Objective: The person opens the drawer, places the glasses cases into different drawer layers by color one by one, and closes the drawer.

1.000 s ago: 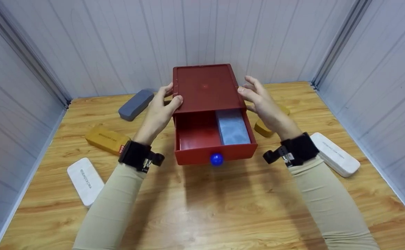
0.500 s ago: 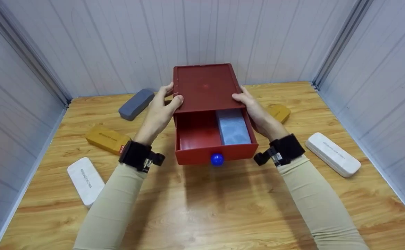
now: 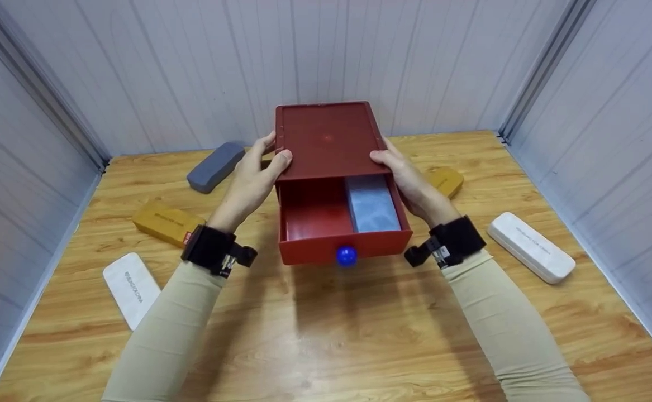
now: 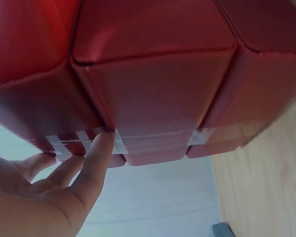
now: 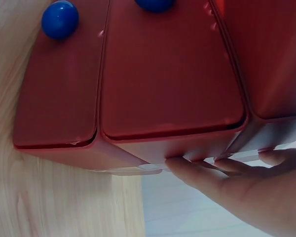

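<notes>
A red stacked drawer unit (image 3: pixel 326 139) stands in the middle of the head view, its top drawer (image 3: pixel 314 252) pulled out toward me. Inside that drawer a light blue case (image 3: pixel 373 206) lies along the right side; the left part shows bare red floor. My left hand (image 3: pixel 254 184) holds the unit's left side, thumb over the top edge. On the right side my right hand (image 3: pixel 415 187) grips likewise, thumb on top. The wrist views show fingertips against the sides, at clear tape strips (image 4: pixel 202 136). Blue ball knobs (image 5: pixel 60 19) sit on the drawer fronts.
Long cases lie around on the wooden floor: grey (image 3: pixel 215 166) at back left, mustard (image 3: pixel 166 223) and white (image 3: pixel 131 290) at left, mustard (image 3: pixel 446 180) behind my right hand, white (image 3: pixel 531 247) at right. Pale panel walls (image 3: pixel 191 67) enclose the back and sides.
My right hand, raised with spread fingers at the unit's right edge, has moved in and taken hold of that side. The left hand keeps its hold, and the drawer stays pulled out.
</notes>
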A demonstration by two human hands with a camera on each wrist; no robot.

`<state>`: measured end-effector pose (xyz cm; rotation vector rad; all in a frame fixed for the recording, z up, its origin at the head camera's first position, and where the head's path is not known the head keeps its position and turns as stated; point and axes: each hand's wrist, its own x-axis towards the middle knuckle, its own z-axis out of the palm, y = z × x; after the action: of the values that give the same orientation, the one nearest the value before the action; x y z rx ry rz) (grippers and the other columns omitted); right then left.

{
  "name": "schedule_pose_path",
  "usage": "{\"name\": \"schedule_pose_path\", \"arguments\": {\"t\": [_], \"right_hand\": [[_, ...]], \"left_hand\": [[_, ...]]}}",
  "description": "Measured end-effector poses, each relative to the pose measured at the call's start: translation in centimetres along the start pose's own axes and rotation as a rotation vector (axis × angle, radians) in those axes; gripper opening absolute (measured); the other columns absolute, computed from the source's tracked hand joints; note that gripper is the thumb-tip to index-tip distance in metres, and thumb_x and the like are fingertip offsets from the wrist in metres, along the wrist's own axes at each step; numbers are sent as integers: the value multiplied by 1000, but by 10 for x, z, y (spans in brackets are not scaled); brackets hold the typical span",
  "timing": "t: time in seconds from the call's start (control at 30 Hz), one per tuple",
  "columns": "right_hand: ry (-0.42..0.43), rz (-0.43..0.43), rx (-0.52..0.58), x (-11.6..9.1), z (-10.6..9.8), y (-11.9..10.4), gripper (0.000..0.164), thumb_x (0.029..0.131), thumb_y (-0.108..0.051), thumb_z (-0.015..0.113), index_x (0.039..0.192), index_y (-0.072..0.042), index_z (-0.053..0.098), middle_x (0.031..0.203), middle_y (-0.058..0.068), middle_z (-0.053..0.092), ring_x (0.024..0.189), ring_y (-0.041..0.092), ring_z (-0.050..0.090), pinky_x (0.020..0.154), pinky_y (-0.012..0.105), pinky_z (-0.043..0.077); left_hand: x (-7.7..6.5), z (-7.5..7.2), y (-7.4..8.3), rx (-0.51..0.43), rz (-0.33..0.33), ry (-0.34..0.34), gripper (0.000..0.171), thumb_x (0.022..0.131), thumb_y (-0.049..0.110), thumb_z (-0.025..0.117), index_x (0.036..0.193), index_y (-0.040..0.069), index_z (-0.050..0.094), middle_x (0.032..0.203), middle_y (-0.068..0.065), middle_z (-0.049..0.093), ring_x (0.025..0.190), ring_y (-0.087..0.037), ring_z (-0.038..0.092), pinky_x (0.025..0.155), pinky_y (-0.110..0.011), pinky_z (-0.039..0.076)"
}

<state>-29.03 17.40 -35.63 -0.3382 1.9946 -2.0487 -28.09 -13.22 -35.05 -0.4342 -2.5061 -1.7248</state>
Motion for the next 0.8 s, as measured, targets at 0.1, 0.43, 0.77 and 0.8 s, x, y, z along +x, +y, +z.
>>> {"name": "schedule_pose_path", "arguments": {"t": [0.1,0.43,0.77,0.8], "right_hand": [[-7,3,-3,0,1,0,74,108,-33,45,172,-33,10,169,6,33,143,31,47,119,45,39],[-3,-18,7,0,0,1,75,106,-32,44,172,-33,8,170,6,31,145,30,43,120,44,36],[-4,-22,-7,2,2,5,75,106,-34,44,172,-32,9,166,8,35,142,30,46,117,43,38],[-1,-23,-8,2,2,5,75,106,-34,44,172,-32,9,166,8,36,142,30,46,117,43,38]], "left_hand": [[-1,-5,-1,34,25,-18,69,111,47,51,167,11,32,162,-11,47,136,-28,59,109,-44,53],[16,-41,-23,285,75,134,57,110,45,54,157,12,50,155,-15,55,136,-31,58,115,-48,47],[23,-81,-78,645,-65,115,56,108,35,59,158,11,49,162,-21,42,147,-45,41,118,-64,37],[24,-84,-83,674,-69,110,56,108,33,59,157,10,49,161,-23,43,146,-47,41,117,-65,37]]}}
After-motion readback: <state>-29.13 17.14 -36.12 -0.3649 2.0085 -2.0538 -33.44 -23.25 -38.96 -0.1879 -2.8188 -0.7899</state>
